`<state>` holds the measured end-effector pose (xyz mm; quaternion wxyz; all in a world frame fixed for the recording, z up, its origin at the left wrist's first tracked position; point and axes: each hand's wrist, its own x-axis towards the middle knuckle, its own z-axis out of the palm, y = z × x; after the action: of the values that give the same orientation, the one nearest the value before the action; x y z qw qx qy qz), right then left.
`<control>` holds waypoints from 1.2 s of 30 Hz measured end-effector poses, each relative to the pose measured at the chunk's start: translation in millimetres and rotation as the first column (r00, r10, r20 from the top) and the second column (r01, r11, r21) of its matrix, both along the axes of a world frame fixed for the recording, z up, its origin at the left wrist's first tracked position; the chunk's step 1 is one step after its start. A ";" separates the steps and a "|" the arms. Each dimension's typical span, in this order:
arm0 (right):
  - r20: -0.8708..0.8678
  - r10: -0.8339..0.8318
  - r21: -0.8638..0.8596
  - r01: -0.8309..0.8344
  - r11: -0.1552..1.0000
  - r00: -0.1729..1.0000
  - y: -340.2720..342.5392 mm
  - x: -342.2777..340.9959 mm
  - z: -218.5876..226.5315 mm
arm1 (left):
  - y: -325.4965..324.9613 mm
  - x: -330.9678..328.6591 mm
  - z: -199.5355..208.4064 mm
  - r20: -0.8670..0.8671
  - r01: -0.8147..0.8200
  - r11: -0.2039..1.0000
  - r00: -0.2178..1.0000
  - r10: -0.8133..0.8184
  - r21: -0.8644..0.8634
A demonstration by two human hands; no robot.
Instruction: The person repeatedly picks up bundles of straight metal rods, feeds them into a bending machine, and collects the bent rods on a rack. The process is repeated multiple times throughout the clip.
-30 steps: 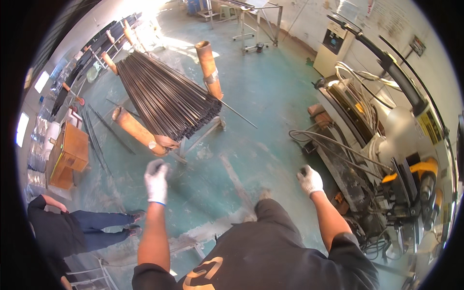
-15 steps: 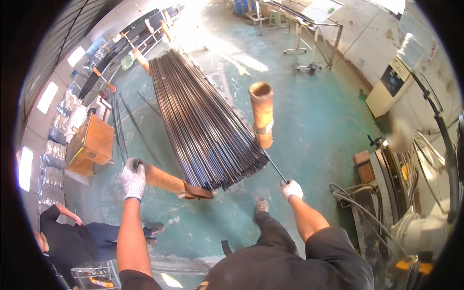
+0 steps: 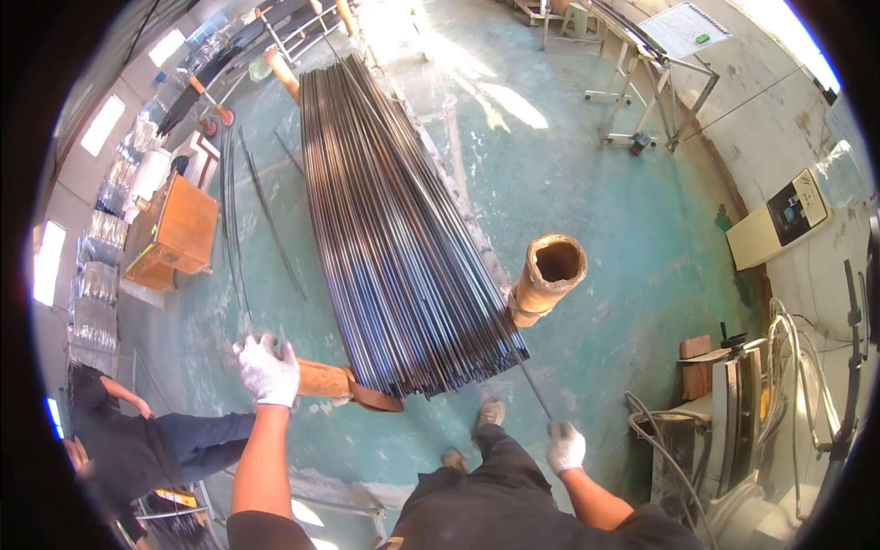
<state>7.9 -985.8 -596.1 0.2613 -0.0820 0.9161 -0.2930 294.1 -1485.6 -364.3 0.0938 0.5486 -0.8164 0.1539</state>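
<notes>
A wide bundle of long, thin dark metal rods (image 3: 394, 247) lies lengthwise in front of me, its near ends uneven. My right hand (image 3: 566, 447), in a white glove, is closed around the end of one metal rod (image 3: 535, 389) that sticks out past the bundle's right near corner. My left hand (image 3: 269, 370), also gloved, has its fingers apart at the outer end of a brown tube-covered post (image 3: 323, 379) left of the bundle. Whether the palm touches that post is hidden. Another brown hollow tube (image 3: 548, 275) stands upright at the bundle's right side.
Several loose rods (image 3: 231, 220) lie on the floor at left, near a wooden cabinet (image 3: 176, 229). A person in dark clothes (image 3: 137, 449) is at lower left. Machinery with hoses (image 3: 733, 403) stands at right. A water dispenser (image 3: 779, 220) and a wheeled metal stand (image 3: 632, 82) are farther back.
My right hand has come back toward me, and more of its rod shows beyond the bundle. My left fingers have loosened from the post's end and spread. The whole view has shifted.
</notes>
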 end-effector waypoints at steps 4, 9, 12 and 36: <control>-0.013 0.239 -0.094 -0.239 0.966 0.971 -139.1 -21.0 10.8 | -4.0 8.7 -9.6 0.038 -0.018 1.000 0.999 0.019 -0.012; 0.040 0.168 -0.136 -0.162 0.977 0.985 -275.5 -37.0 -23.6 | 0.4 4.9 -20.0 -0.002 -0.083 0.996 0.997 0.083 0.013; -0.201 0.314 -0.059 -0.331 0.942 0.928 -316.8 -63.0 -90.5 | -7.3 -5.8 -19.3 0.002 -0.014 1.000 1.000 0.014 0.020; -0.025 0.574 0.265 -0.548 0.793 0.818 -344.1 -112.8 -69.8 | 5.7 -9.0 -14.0 0.094 -0.061 0.996 0.994 0.055 0.058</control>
<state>-104.9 -1329.9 -665.9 0.2965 -0.3323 0.8916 -0.0818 285.0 -1480.0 -378.2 0.0347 0.5671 -0.8078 0.1570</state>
